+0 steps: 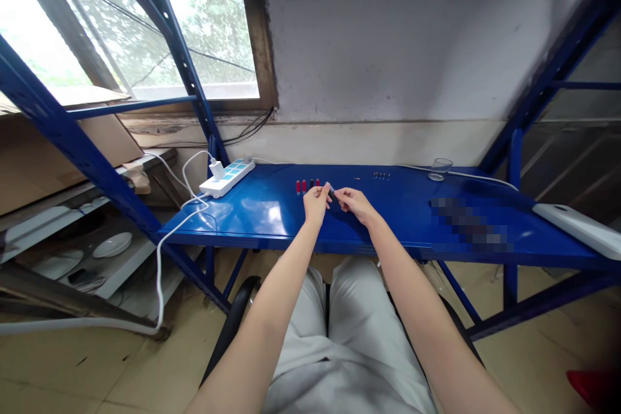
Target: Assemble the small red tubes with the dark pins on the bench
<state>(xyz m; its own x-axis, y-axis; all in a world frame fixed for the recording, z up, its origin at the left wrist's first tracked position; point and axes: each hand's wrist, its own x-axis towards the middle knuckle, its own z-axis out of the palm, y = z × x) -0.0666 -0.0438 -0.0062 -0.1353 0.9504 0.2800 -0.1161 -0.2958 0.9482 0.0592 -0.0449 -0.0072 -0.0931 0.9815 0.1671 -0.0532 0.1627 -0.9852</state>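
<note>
Blue bench (412,210) by a window (218,19), little dark tube (332,192) held over it
it's pinched at one end by the left hand (316,202), at the other by the right hand (356,202); some red tubes (298,187) are lined up just beyond the left hand; tiny metal bits (381,176) are set out farther right, short of a clear glass (440,169); a white power strip (228,179) is parked at the left end

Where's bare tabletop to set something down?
The blue table is bare between the power strip and left hand, and between the right hand and pixelated patch. Crowded: just beyond the left hand, by the small red tubes; farther back right, a row of tiny pieces.
</note>
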